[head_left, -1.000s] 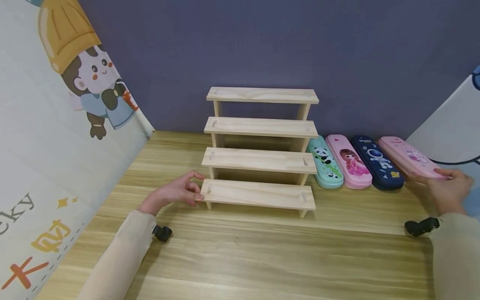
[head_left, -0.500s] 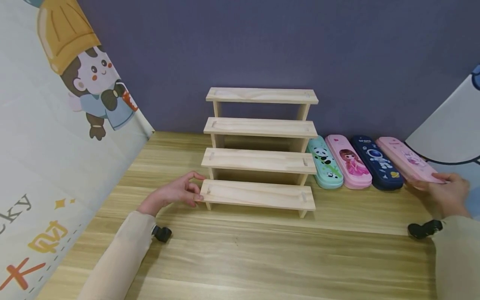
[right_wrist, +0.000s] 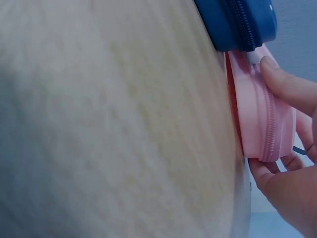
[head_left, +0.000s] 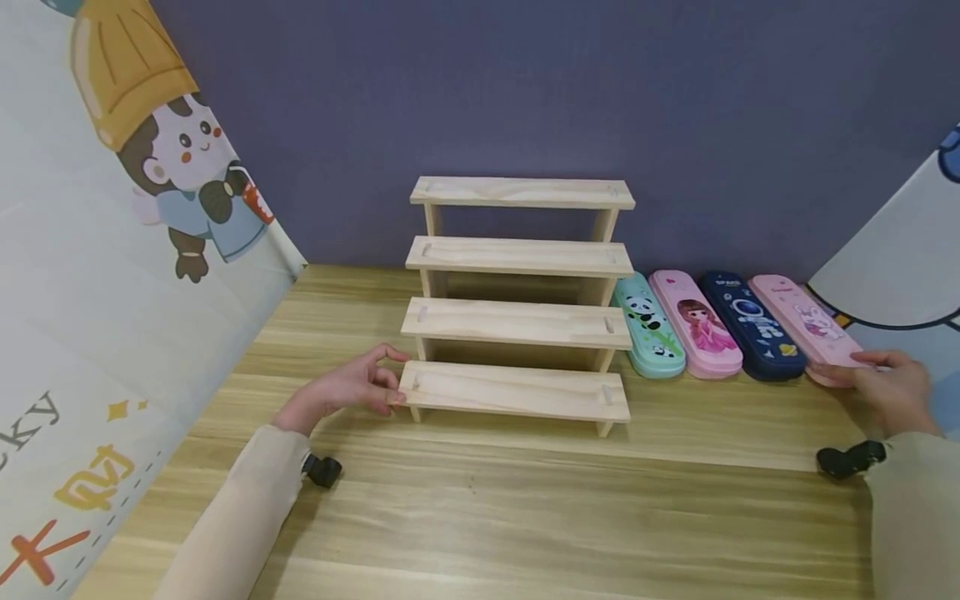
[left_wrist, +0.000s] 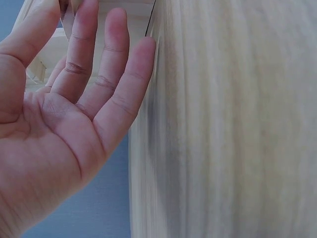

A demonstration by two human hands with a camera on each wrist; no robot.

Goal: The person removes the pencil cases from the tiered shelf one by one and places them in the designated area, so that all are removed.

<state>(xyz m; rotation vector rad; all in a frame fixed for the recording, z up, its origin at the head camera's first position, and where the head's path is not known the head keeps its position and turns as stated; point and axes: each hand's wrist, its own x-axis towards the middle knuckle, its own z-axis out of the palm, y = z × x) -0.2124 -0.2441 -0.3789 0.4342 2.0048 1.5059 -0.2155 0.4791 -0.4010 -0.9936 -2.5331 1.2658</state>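
Right wrist view hides most of the pink pencil case (right_wrist: 260, 116).

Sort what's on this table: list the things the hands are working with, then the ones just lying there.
In hand:
- pale pink pencil case, near end gripped by the right hand
- wooden stepped shelf, lowest step's left end touched by the left hand

Lying about:
- panda case
- girl-print pink case
- navy case

Purple wall (head_left: 675, 100) behind a wooden table (head_left: 525, 517).
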